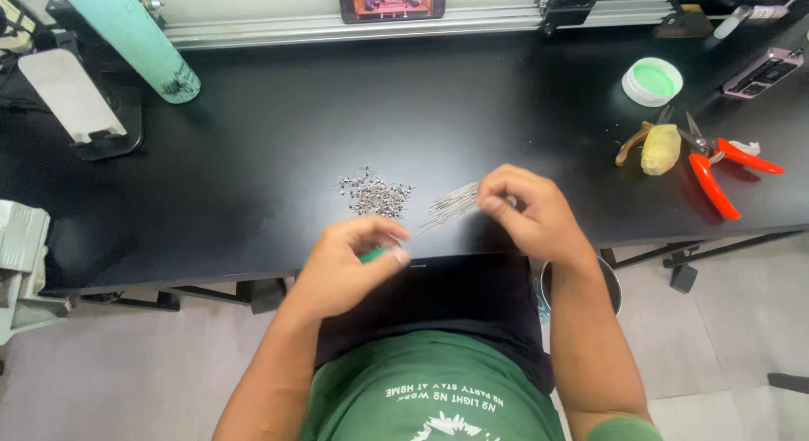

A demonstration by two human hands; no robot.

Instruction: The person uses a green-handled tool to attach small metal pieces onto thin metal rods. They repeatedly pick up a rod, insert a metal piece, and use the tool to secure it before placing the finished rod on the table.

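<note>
My left hand [345, 264] is closed on a small green piece [372, 255] near the front edge of the black table [253, 137]. Thin metal wires [451, 207] lie fanned out on the table, and my right hand [527, 207] pinches their far end. A heap of tiny silver metal parts [374, 194] sits just beyond my left hand, apart from both hands. One wire seems to run from the green piece toward the bundle.
A teal cylinder [139, 40] and a white stand [72, 95] sit at the back left. Orange-handled cutters [716, 163], a yellow lump [661, 148], a round green-lidded tub [653, 80] and a pink device [763, 72] lie at the right. A small screen [392, 1] stands on a rail behind.
</note>
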